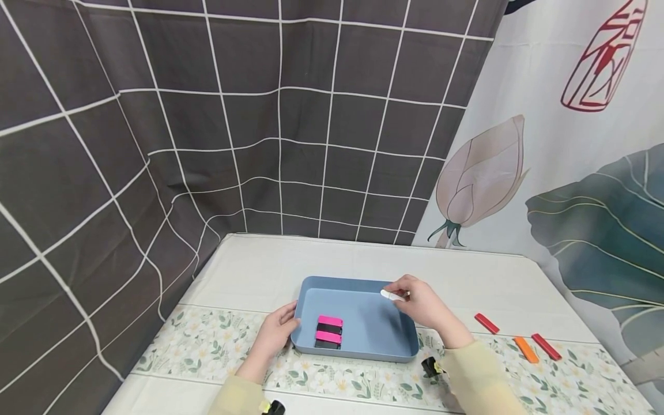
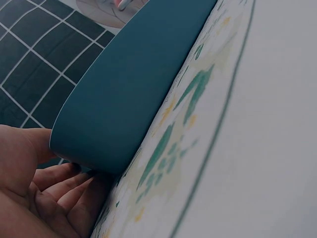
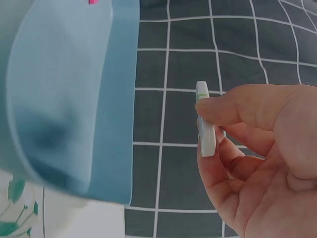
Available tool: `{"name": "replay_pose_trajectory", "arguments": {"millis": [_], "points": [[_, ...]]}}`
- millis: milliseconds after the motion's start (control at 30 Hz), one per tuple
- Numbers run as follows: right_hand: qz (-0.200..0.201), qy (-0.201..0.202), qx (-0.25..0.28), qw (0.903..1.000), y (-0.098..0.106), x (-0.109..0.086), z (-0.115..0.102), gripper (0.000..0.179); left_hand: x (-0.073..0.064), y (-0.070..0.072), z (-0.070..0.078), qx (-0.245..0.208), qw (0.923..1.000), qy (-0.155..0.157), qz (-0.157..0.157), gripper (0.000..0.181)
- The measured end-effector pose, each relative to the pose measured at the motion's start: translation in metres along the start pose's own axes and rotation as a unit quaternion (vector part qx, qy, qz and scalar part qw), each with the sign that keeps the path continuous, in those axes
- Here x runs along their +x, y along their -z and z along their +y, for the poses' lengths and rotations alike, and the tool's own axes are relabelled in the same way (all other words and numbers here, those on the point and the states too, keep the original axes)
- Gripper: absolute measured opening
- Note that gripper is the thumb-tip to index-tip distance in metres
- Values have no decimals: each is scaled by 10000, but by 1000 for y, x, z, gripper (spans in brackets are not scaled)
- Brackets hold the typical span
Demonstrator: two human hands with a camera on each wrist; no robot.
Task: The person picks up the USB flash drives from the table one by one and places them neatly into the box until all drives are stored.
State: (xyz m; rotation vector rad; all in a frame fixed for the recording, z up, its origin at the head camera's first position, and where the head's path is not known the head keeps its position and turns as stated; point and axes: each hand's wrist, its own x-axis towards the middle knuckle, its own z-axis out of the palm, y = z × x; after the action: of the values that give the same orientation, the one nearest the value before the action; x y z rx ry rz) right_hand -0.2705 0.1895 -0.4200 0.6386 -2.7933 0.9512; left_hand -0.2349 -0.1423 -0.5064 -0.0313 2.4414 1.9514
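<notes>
A blue rectangular tray lies on the table. My left hand grips its left end, with the thumb at the rim and the other fingers curled against the outside of the wall. Over the tray's far right corner, my right hand pinches a small white strip-shaped piece between thumb and fingers. A thin green line crosses that piece near one end. Inside the tray, at its near left, pink pieces and black pieces lie in a row, alternating in colour.
Right of the tray lie two red strips and an orange strip. The table has a pale cover with a floral band. A dark gridded curtain hangs behind and to the left; a printed white curtain hangs at the right.
</notes>
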Motion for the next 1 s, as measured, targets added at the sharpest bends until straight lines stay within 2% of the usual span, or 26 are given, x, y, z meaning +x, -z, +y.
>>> {"name": "replay_pose_trajectory", "arguments": {"millis": [367,633,1000], "points": [[-134,124,8,9998,-9,9,-7,25,0,-1,0,0,10000,97,7,53],[-128,225,-50,9997,-11,23,-15,27,-1,-1,2,-60,9998,170,-15,53],[-393,393,-31,9985,-16,44,-27,24,0,-2,1,-48,9998,193,26,53]]}}
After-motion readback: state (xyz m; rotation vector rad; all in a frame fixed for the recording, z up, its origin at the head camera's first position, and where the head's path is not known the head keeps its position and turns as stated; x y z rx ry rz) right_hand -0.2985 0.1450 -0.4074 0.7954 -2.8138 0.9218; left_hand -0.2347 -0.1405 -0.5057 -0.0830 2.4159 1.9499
